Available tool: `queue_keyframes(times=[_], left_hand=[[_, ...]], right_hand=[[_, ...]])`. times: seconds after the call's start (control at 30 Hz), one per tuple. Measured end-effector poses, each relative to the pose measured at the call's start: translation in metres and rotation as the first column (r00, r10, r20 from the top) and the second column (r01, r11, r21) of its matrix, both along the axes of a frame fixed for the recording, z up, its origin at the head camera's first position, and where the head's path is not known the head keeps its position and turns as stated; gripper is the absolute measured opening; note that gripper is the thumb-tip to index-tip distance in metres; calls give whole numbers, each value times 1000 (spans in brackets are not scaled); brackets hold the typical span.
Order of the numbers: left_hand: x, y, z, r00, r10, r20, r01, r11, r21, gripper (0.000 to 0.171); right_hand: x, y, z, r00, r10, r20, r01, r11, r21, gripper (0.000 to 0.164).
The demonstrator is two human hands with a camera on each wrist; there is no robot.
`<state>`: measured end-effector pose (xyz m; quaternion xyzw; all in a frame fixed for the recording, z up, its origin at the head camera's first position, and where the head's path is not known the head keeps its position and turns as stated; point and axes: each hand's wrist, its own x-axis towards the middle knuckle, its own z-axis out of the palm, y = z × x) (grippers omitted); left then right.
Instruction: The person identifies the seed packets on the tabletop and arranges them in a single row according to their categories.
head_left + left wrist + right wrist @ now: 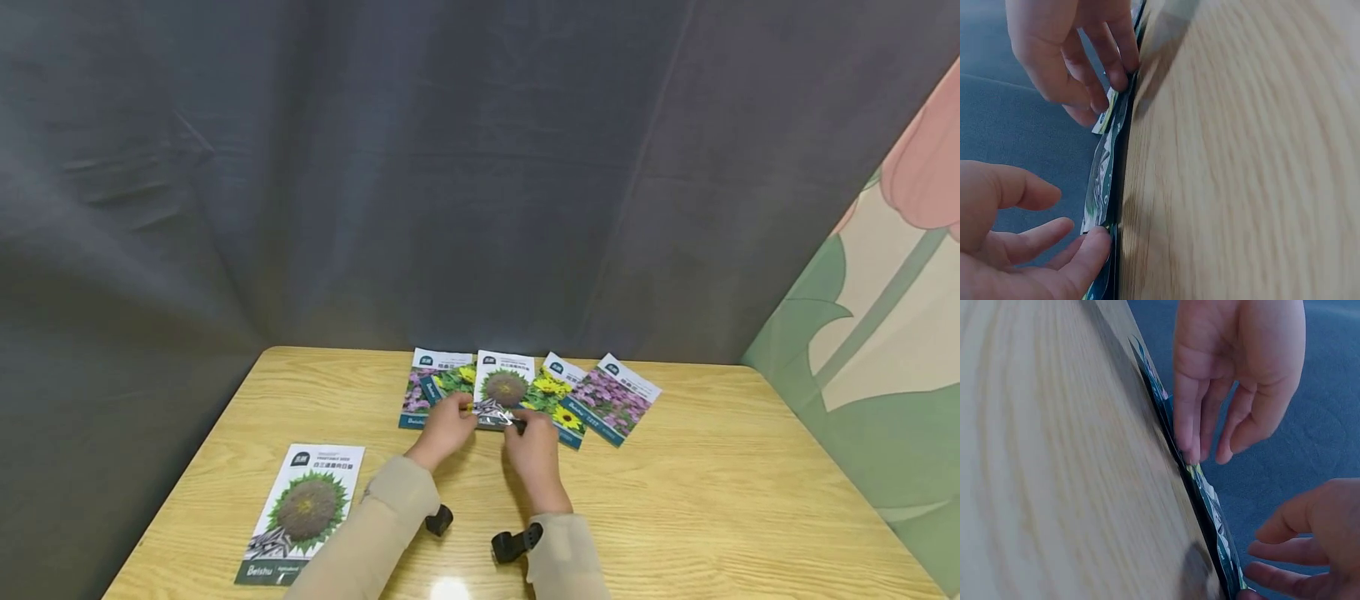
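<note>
A sunflower seed packet [504,387] lies in the middle of a fanned row at the table's far side. My left hand [450,425] touches its lower left edge, beside a yellow-flower packet [454,380]. On the other side my right hand [534,450] rests its fingertips at the lower right edge, next to a second yellow-flower packet [564,408]. In the left wrist view, my left hand [1022,250] has its thumb apart and a fingertip on the packet edge. My right hand [1310,544] has loosely bent fingers beside the packets in the right wrist view.
Purple-flower packets end the row, one at the left [415,400] and one at the right [615,398]. Another sunflower packet [303,508] lies alone at the table's front left. A dark curtain [480,208] hangs behind the wooden table [712,483]; a painted wall [900,333] stands at the right.
</note>
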<state>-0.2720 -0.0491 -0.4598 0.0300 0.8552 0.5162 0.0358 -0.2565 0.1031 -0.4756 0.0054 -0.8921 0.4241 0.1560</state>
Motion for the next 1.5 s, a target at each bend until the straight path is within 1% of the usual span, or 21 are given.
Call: queue_keyframes(times=[0.07,0.27,0.4,0.5,0.6,0.67,0.73,0.87,1.03,1.1,1.17,1.23,1.3,1.4,1.5], left_hand=[[0,1,-1,1000,5,13,-5,1000,22,44],[-4,3,-2,999,32,2,-32,996,87,42],[-5,4,-3,997,68,23,-71,982,173,42],[-7,5,-4,995,88,51,-98,958,268,41],[-8,7,-3,992,100,80,-123,924,361,40],[-8,8,-2,989,105,106,-139,903,406,40],[-7,9,-1,987,103,126,-149,886,440,40],[-5,9,2,985,86,150,-149,862,484,40],[-3,10,2,987,66,149,-138,823,552,40],[-3,10,1,988,66,138,-133,812,568,40],[-2,10,0,989,72,129,-134,808,574,39],[0,9,0,990,76,115,-129,803,582,39],[2,8,1,993,74,93,-114,802,586,39],[7,5,2,996,66,55,-86,807,584,40],[14,0,3,998,59,21,-60,811,582,41]], right_hand=[[0,-1,-1,1000,0,13,0,1000,-12,23],[-1,1,-2,1000,4,17,-4,1000,-9,24],[-2,3,-3,1000,16,-10,-16,1000,12,25],[-2,5,-5,999,21,-44,-20,999,39,25],[-2,5,-6,997,25,-72,-21,998,57,25],[-1,5,-6,997,28,-78,-23,998,59,24],[-1,6,-5,995,30,-91,-26,998,54,23],[-1,6,-5,995,25,-92,-22,999,29,19],[-1,6,-4,996,17,-83,-18,1000,-12,17],[-1,6,-4,996,18,-86,-21,999,-29,17],[-1,6,-4,996,19,-83,-23,999,-42,16],[-2,6,-4,998,22,-66,-26,998,-60,14],[-3,5,-4,999,26,-39,-30,996,-87,14],[-3,4,-3,999,35,-8,-36,990,-138,15],[-3,4,-1,999,43,-2,-43,984,-175,17]])
